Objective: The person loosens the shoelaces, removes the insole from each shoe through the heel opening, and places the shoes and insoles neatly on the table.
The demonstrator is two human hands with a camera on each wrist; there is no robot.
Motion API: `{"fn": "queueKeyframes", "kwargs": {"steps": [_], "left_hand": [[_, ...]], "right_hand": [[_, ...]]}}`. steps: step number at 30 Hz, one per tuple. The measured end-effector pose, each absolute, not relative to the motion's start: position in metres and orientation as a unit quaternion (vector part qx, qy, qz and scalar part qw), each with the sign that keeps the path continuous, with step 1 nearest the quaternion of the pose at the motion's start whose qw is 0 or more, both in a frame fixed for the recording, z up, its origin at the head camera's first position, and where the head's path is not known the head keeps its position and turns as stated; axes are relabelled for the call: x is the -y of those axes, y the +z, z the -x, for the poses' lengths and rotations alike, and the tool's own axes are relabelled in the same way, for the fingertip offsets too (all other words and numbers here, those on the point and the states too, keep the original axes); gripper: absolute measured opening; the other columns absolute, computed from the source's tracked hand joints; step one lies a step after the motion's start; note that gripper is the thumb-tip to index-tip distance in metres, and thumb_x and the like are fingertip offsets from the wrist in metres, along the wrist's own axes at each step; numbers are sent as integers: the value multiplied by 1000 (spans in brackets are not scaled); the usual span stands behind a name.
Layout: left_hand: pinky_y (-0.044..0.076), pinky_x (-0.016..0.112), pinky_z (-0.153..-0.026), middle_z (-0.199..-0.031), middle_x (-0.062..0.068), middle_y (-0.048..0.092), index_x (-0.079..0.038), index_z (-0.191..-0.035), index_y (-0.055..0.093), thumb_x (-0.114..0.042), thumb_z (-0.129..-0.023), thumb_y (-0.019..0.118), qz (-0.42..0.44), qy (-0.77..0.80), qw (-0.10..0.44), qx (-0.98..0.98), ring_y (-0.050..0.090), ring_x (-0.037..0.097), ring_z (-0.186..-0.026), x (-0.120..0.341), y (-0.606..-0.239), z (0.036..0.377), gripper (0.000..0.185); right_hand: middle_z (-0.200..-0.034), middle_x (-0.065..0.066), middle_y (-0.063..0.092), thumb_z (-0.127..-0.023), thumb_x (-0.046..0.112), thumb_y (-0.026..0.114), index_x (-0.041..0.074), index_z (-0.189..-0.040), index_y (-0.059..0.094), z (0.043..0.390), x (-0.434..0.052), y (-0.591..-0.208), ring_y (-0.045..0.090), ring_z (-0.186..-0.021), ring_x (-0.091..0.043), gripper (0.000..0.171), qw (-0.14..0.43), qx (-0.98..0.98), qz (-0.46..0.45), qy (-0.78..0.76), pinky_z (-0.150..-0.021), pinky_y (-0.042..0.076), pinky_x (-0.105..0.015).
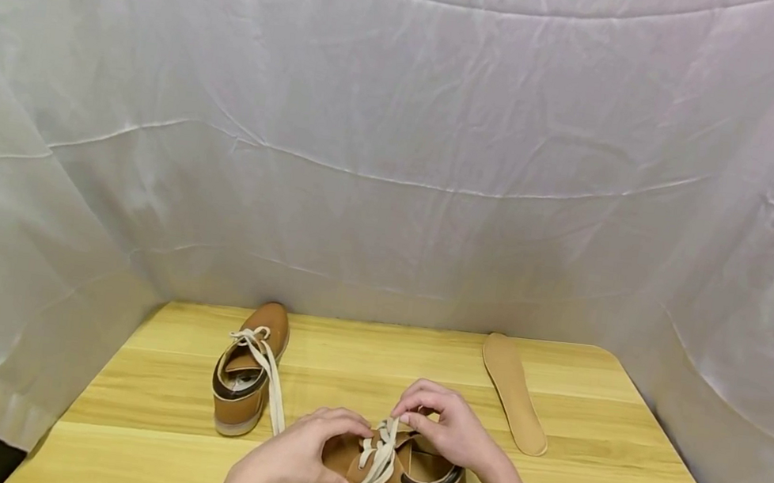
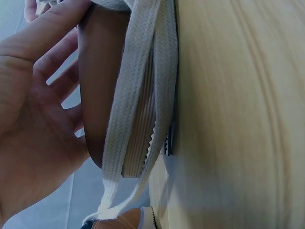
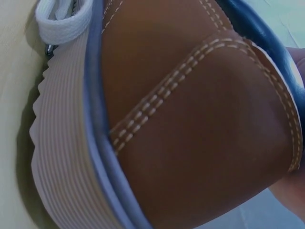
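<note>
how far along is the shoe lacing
The far shoe stands laced, its lace ends trailing loose. In hand: the left hand steadies the near shoe while the right hand pinches its lace. Left: the insole lies unused on the table.

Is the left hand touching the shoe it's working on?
Touching. In the head view the left hand lies over the toe of the near shoe, with no gap. The left wrist view shows its fingers against the brown leather.
</note>
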State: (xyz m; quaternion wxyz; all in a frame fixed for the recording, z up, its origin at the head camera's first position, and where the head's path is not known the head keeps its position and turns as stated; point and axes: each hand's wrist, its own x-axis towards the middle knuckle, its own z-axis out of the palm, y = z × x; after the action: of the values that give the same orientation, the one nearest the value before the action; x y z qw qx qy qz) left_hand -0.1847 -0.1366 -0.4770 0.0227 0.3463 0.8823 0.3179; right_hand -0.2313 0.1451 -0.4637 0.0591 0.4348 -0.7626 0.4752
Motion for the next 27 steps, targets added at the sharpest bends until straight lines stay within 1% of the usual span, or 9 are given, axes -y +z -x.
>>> {"fn": "queueKeyframes", "kwargs": {"steps": [2,8,9,15,20,27], "left_hand": [[46,48,-111,-140,-9,62,-26,-136,66,-27,-78,92,-349,318,22,-881,56,17,-133,136,-477,185,64],[47,47,-111,-140,-7,63,-25,-136,66,-25,-77,93,-357,319,18,-878,56,17,-133,137,-478,185,65],[46,47,-111,-140,-7,63,-26,-136,66,-25,-77,93,-357,318,17,-878,56,16,-133,137,-478,185,65],[46,48,-111,-140,-10,62,-27,-136,66,-25,-77,92,-354,319,19,-879,55,16,-133,137,-478,185,65],[46,48,-112,-141,-9,62,-27,-137,66,-25,-78,92,-354,323,23,-877,55,16,-133,137,-478,185,65],[45,49,-112,-141,-10,62,-27,-136,66,-25,-77,92,-355,324,23,-877,55,16,-133,137,-477,185,64]], "right_hand": [[-103,3,70,-98,4,69,16,-105,77,232,-145,-463,66,-93,-12,16,68,760,-433,480,-79,58,-29],[-101,-3,70,-96,-1,70,11,-103,77,232,-145,-461,65,-87,-14,15,103,756,-418,492,-71,59,-29],[-101,-4,70,-95,-1,70,10,-103,77,232,-145,-460,66,-87,-15,15,106,757,-415,494,-70,59,-29],[-101,-3,71,-95,-1,71,13,-103,78,232,-146,-459,65,-85,-13,17,118,763,-395,498,-68,58,-28],[-101,-4,71,-95,-1,71,10,-104,77,233,-148,-457,64,-82,-13,16,137,764,-381,502,-66,58,-27],[-101,-6,71,-93,-4,71,10,-103,77,232,-150,-453,65,-84,-13,18,158,760,-371,509,-65,58,-27]]}}
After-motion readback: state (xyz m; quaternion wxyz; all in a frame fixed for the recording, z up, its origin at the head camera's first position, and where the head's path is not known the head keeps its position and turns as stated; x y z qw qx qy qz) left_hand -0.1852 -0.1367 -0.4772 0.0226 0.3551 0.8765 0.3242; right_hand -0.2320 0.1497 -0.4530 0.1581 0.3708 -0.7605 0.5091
